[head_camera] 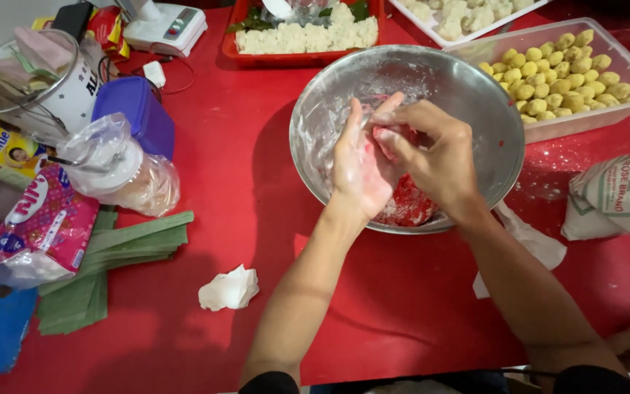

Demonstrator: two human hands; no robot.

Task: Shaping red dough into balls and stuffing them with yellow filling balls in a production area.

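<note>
Both hands work over a steel mixing bowl (475, 102) dusted with white flour. My left hand (359, 168) is palm up, floury and stained red, cupping a small piece of red dough (386, 136). My right hand (432, 157) pinches and presses that piece with its fingertips. A lump of red dough (411, 204) lies in the bottom of the bowl under my hands.
A clear tub of yellow balls (563, 69) stands at the right, a red tray of white pieces (308, 36) behind the bowl. Left: folded green leaf strips (111, 255), plastic bags, blue lidded box (136, 109), a kitchen scale (165, 25). A crumpled tissue (229, 288) lies in front, a flour bag (621, 197) right.
</note>
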